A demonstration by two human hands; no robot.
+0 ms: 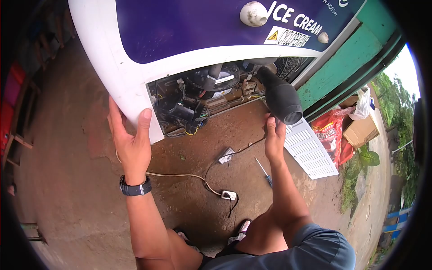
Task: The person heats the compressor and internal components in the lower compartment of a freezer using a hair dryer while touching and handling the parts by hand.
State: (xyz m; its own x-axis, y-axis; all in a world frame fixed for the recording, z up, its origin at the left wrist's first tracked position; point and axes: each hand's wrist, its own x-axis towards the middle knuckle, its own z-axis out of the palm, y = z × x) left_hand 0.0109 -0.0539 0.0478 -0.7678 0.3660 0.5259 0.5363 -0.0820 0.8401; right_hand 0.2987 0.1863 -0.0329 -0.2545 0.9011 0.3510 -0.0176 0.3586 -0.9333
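My left hand [131,141] grips the white lower corner of an ice cream freezer [108,67], thumb on one face and fingers along the other. A black hair dryer [281,96] is in my right hand [273,139], its handle mostly hidden by the fingers. Its nozzle points into the freezer's uncovered bottom compartment, where a black compressor [213,78], wiring and a black box-like part [182,112] show. The dryer's cord runs down towards a white extension socket [228,195] on the ground.
A screwdriver [264,172] and a small clear packet [226,155] lie on the brown floor [180,211]. The white slotted panel [308,148] rests at right, near a red bag [328,130] and cardboard box [361,130]. A green wall [346,63] stands beside the freezer.
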